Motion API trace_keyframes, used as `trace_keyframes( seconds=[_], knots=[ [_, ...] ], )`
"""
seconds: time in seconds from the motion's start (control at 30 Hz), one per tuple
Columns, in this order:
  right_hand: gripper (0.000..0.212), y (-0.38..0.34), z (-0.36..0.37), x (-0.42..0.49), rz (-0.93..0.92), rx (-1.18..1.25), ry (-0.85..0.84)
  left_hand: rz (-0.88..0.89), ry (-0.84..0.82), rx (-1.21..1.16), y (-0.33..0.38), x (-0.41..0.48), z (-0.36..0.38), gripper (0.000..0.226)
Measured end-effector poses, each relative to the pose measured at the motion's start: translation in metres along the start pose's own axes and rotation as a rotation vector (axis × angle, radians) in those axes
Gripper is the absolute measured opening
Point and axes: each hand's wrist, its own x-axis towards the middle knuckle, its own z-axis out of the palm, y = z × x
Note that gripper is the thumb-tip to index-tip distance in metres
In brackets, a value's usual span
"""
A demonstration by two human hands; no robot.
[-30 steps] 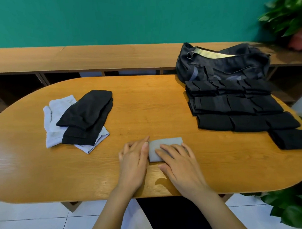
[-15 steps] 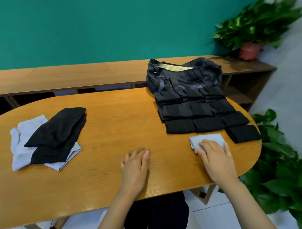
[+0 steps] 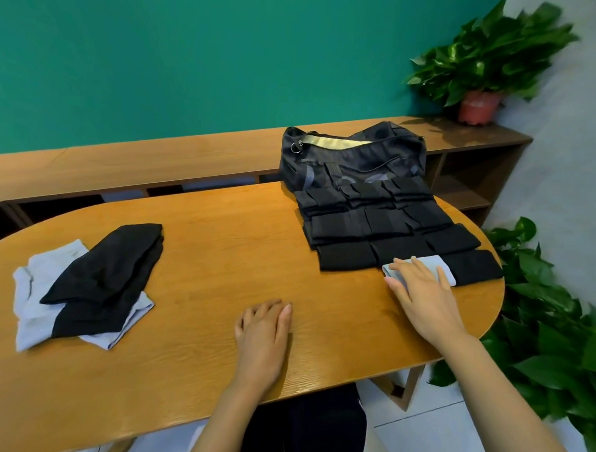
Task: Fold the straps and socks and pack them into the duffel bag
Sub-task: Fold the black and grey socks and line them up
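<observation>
Flatly, the right grip (image 3: 424,295) lay released, its straight fingers spread over one folded pale grey sock (image 3: 443,265) near the right end of the counter (image 3: 206,256), pressing it rather than grasping it. The sock was a small, neat rectangle, and its right edge touched a single folded black piece (image 3: 477,267). Just behind it ran a front row of three folded black pieces (image 3: 346,256); two more rows (image 3: 367,220) lay beyond, overlapping too much to count. Behind those sat one dark duffel bag (image 3: 351,156), unzipped, with a pale yellowish lining showing at its mouth. The left grip (image 3: 265,331) was likewise released, resting palm down on the bare wood near the front edge and holding nothing. Well apart, at the left end, was one loose pile: black socks (image 3: 102,276) draped over pale grey ones (image 3: 32,302), number unclear. A low wooden shelf (image 3: 152,163) ran along the teal wall, carrying one potted plant (image 3: 486,60); a second plant (image 3: 546,318) stood on the floor.
</observation>
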Motion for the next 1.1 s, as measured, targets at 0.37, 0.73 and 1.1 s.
trace_keyframes(
  seconds=[0.37,0.73,1.1],
  knots=[
    [0.062,-0.126,0.03,0.023,-0.349,0.013,-0.09,-0.091,0.059,0.023,-0.037,0.024,-0.052,0.055],
    [0.044,-0.264,0.102,0.045,-0.625,0.047,-0.358,-0.262,0.367,0.266,-0.143,0.027,-0.12,0.023],
    [0.044,-0.269,0.123,0.048,-0.637,0.067,-0.368,-0.397,0.307,0.45,-0.167,0.043,-0.141,0.037]
  ],
)
